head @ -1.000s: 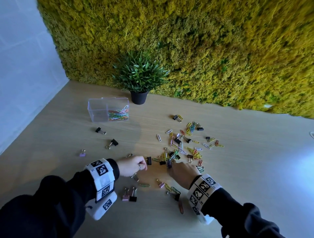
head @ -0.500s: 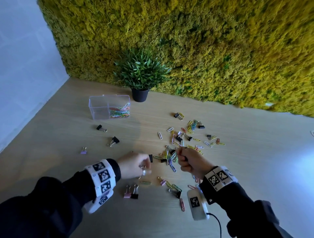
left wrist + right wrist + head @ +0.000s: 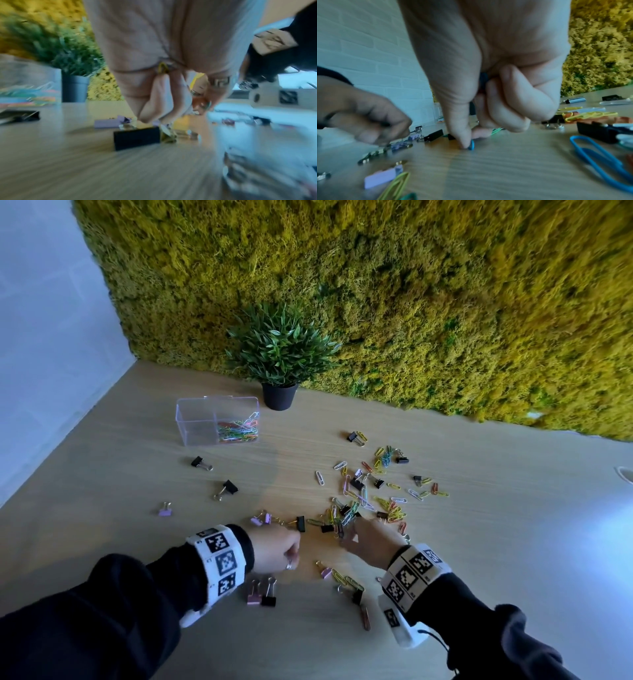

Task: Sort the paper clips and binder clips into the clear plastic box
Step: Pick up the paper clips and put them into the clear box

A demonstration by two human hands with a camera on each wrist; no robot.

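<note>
Near the wooden worktop's [image 3: 479, 542] front edge, the right hand [image 3: 488, 67] pinches a small blue paper clip [image 3: 471, 144], best lifted cleanly; the left hand [image 3: 274, 549] stays curled, contents unclear.

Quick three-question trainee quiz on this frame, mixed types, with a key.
1. True or false: the box has paper clips in both compartments.
2. What does the right hand pinch at the table? A) blue paper clip B) pink binder clip C) plant pot
3. Fill in: the black binder clip by the left hand lies on the ____.

Key: 1 false; 2 A; 3 table
</note>
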